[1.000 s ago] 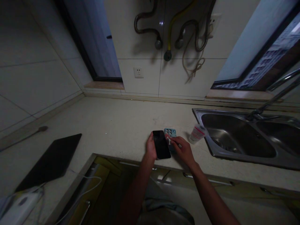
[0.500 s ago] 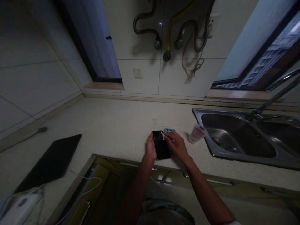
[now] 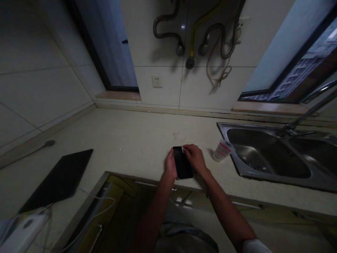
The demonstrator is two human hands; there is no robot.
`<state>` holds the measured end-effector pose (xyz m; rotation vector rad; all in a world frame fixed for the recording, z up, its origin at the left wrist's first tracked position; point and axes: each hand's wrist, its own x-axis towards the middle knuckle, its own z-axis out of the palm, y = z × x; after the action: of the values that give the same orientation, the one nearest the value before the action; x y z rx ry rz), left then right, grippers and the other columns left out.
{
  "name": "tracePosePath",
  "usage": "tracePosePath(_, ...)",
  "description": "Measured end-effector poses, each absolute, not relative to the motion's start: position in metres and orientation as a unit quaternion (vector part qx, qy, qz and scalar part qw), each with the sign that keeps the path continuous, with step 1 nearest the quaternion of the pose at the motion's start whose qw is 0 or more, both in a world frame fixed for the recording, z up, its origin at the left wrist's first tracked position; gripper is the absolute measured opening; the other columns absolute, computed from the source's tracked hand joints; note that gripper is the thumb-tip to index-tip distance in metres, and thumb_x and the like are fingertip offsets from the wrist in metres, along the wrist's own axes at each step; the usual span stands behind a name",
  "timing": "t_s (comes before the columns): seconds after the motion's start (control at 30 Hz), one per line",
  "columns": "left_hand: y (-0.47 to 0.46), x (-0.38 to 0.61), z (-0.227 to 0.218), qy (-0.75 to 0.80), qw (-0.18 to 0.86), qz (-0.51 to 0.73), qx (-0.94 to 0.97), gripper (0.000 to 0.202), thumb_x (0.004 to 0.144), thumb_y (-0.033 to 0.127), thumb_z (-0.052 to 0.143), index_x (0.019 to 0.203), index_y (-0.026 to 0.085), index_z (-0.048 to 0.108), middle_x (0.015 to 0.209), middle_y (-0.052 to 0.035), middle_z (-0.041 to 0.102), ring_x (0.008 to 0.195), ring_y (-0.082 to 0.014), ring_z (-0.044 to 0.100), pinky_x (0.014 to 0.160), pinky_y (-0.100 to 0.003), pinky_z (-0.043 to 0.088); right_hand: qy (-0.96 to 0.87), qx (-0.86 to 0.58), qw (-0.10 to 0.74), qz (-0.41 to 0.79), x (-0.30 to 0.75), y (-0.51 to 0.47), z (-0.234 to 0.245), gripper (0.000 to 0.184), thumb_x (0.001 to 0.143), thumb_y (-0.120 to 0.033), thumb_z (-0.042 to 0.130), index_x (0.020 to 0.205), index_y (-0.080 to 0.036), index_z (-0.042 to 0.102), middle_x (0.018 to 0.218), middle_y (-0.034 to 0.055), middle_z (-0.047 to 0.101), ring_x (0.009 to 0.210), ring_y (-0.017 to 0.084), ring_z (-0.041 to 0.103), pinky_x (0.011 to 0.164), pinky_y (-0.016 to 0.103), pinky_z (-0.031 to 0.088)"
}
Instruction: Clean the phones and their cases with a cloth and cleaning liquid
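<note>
A black smartphone (image 3: 182,165) lies screen up near the counter's front edge. My left hand (image 3: 171,165) is closed along its left side, steadying it. Over the phone's upper right corner, my right hand (image 3: 195,158) pinches a small white wipe (image 3: 183,149), which touches the screen's top edge. Most of the wipe is covered by the fingers, so its exact kind is hard to make out. The teal object beside the phone is now hidden behind my right hand.
A clear plastic cup with pink print (image 3: 221,151) stands right of my hand, beside the steel double sink (image 3: 238,171). At left, a flat black panel (image 3: 60,175) lies on the counter, near a white device (image 3: 25,228) and cable. Pipes and a socket (image 3: 157,81) are on the wall.
My right hand has moved slightly up with the white wipe, to the phone's top right corner, covering the teal object. My left hand keeps its hold. The view has shifted slightly.
</note>
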<state>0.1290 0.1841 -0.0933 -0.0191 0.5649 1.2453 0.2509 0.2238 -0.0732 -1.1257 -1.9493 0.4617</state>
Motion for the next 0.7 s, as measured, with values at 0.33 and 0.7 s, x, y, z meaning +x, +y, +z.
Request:
tracePosePath(0.33, 0.181, 0.127, -0.086, 0.257, 0.785, 0.564, 0.005, 0.058, 0.093, 0.057, 0.041, 0.117, 0.011, 0.068, 0.096, -0.0148, 0.075, 0.091, -0.0307, 0.071, 0.091, -0.046, 0.051, -0.771, -0.452, 0.414, 0.171, 0.256, 0.228, -0.074, 0.024, 0.09, -0.024, 0.053, 0.1, -0.018, 0.074, 0.096, 0.0099, 0.073, 0.089, 0.024, 0.067, 0.083, 0.039, 0.052)
tracePosePath(0.7, 0.182, 0.127, -0.089, 0.247, 0.794, 0.556, 0.0, 0.058, 0.092, 0.058, 0.044, 0.116, 0.011, 0.068, 0.096, -0.0147, 0.074, 0.094, -0.031, 0.07, 0.092, -0.046, 0.051, -0.807, -0.453, 0.357, 0.129, 0.247, 0.235, -0.073, 0.02, 0.091, -0.017, 0.057, 0.1, -0.019, 0.075, 0.099, 0.0096, 0.074, 0.094, 0.025, 0.064, 0.087, 0.039, 0.049)
